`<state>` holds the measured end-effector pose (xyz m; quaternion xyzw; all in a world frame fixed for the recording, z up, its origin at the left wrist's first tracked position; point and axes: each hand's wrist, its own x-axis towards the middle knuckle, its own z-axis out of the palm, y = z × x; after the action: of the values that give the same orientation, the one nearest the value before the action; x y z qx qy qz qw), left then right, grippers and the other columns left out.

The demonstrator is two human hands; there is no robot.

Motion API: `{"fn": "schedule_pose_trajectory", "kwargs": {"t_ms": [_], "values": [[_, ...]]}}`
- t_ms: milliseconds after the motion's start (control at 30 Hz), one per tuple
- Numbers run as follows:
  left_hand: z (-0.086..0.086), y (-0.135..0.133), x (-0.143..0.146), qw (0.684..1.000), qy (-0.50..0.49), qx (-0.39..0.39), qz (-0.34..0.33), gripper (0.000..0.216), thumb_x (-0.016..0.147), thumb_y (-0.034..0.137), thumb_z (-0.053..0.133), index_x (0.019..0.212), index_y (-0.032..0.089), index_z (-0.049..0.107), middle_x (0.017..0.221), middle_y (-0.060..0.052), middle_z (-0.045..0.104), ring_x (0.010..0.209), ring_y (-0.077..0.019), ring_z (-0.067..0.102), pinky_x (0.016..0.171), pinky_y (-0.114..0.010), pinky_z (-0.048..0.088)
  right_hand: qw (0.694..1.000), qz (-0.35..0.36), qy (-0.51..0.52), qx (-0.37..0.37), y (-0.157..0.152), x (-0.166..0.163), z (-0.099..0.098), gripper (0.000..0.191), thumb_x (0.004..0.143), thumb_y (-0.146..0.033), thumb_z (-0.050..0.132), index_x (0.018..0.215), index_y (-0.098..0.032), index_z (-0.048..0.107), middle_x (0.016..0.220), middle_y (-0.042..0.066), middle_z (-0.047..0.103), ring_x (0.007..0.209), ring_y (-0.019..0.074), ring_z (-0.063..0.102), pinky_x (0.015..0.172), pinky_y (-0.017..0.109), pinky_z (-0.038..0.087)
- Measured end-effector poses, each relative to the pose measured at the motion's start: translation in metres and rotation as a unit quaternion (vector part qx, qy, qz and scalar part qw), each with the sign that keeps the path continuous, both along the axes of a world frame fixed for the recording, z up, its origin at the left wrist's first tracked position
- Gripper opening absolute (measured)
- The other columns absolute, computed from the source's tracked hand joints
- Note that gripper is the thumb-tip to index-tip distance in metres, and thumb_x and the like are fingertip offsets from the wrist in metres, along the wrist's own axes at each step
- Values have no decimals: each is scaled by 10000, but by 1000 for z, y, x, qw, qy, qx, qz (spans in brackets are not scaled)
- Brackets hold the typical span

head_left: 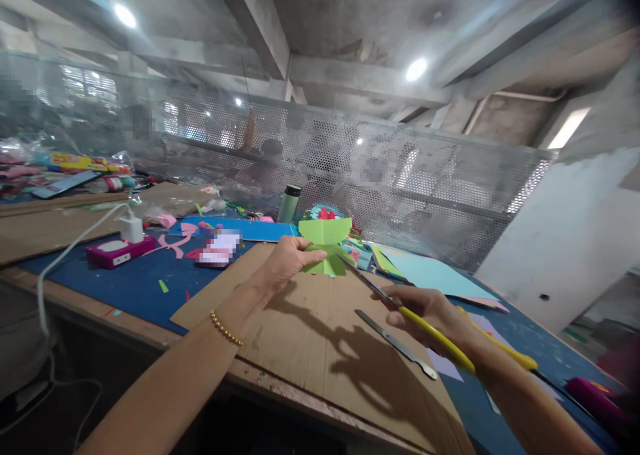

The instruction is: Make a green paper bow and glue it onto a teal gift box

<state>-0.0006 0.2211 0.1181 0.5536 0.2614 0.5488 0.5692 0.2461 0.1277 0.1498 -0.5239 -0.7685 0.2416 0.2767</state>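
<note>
My left hand (290, 263) pinches a light green paper cutout (326, 230) between thumb and fingers, holding it above the cardboard. The cutout has a crease down its middle, wide upper lobes and a narrow waist. My right hand (433, 314) is closed on scissors (369, 283) with yellow handles. Their blade tips reach the lower right edge of the green paper near its waist; whether they touch it is hard to tell. Below the scissors, a flat metal blade (395, 343) lies on the brown cardboard sheet (295, 322).
Left on the blue tabletop are a magenta power strip (120, 251) with a white charger, a phone (219, 248) and pink paper scraps. A green bottle (289, 205) stands behind. Light blue paper sheets (440, 275) lie right. Beyond rises a perforated metal screen (390, 162).
</note>
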Motion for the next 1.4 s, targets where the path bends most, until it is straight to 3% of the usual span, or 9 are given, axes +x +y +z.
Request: {"fn": "schedule_pose_trajectory", "kwargs": {"t_ms": [200,333,600,800,1033,1233,1400], "values": [[2,-3,-1,1000,17,12,-1,245,584,247,838,520,147,623,502,41,503,511,-78,451,521,-225,348,999,16,13,-30,0,0,-3,484,733,-642,716,856,-175,685,657,-45,346,536,83,290,445,225,204],[2,-4,-1,1000,23,9,-9,254,587,253,835,518,144,617,504,41,503,494,-69,426,511,-225,334,999,4,30,-30,0,-2,-3,525,712,-652,732,932,-176,707,663,-38,402,511,71,302,418,217,201],[3,-5,-1,999,8,-3,-32,244,592,240,832,510,152,619,514,38,522,491,-64,426,527,-224,354,995,16,69,-66,-4,-8,-1,575,688,-725,706,826,-168,666,581,-60,392,434,51,299,364,206,220],[3,-7,-2,999,33,-7,-27,199,615,222,813,534,152,645,502,34,525,471,-66,413,497,-221,329,997,7,58,-54,0,-5,-6,581,669,-710,732,905,-180,703,607,-54,400,451,60,314,382,211,225],[5,-10,-1,998,43,-13,-33,197,600,213,804,521,152,634,499,34,533,474,-67,418,494,-212,330,999,18,30,-12,6,2,-12,504,686,-650,748,850,-173,736,604,-41,405,535,90,333,462,227,262],[8,-14,-3,998,57,-9,-18,200,583,224,808,519,157,631,476,42,511,460,-63,395,459,-199,295,999,5,34,-19,3,0,-12,495,722,-621,737,924,-171,770,591,-37,406,487,76,299,407,222,207],[7,-12,-4,997,64,-14,-37,219,558,277,820,554,146,644,520,23,549,487,-75,443,468,-203,310,1000,22,-3,9,4,4,-13,481,735,-621,715,934,-189,791,592,-37,374,544,96,285,459,232,214]]}}
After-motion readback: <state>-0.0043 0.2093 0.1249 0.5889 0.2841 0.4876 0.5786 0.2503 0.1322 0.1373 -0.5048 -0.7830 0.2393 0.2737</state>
